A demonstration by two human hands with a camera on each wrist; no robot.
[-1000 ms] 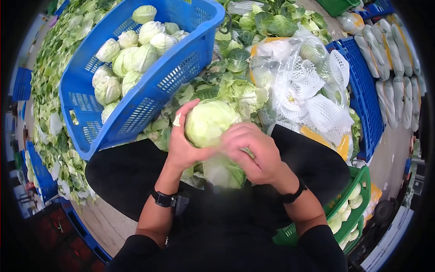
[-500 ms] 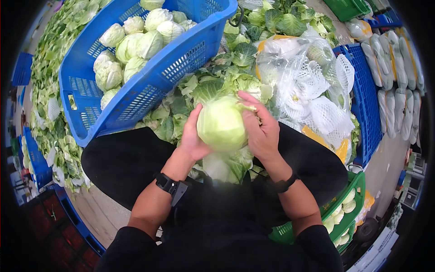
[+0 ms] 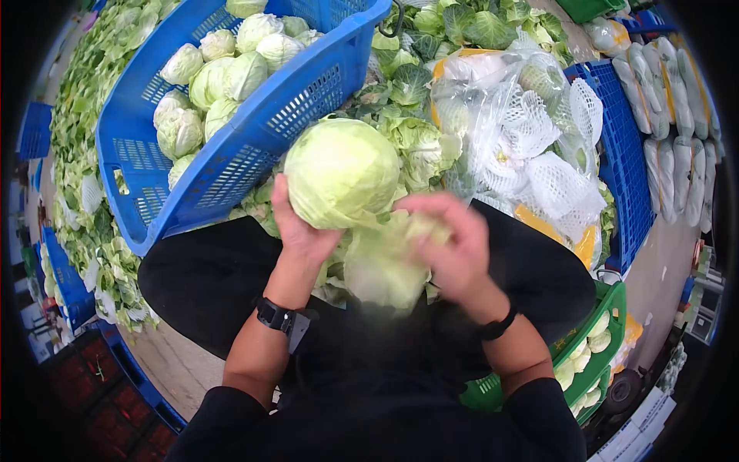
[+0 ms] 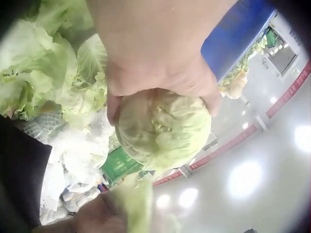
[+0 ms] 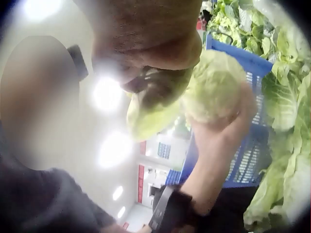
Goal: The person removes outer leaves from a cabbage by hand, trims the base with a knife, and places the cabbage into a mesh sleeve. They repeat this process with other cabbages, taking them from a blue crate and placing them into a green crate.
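A round pale green cabbage [image 3: 342, 171] rests in my left hand [image 3: 302, 235], which grips it from below and the near side. In the left wrist view, thumb and fingers spread around the cabbage [image 4: 165, 128]. My right hand [image 3: 459, 250], blurred, pinches a loose outer cabbage leaf [image 3: 400, 231] just right of and below the head. That leaf [image 5: 151, 116] hangs from the curled right fingers in the right wrist view. In the left wrist view, the leaf [image 4: 140, 204] reaches up to the cabbage's underside.
A blue crate [image 3: 300, 104] with several cabbages stands at the upper left. Loose cabbage leaves [image 3: 419, 150] cover the floor ahead. Right of them lies a clear plastic bag [image 3: 516, 131] with white foam nets. A green crate [image 3: 612, 312] of cabbages stands at the right knee.
The cabbage has moved up and left in my left hand, towards the blue crate. My right hand has come off the cabbage's side, lower down, drawing a leaf away from it.
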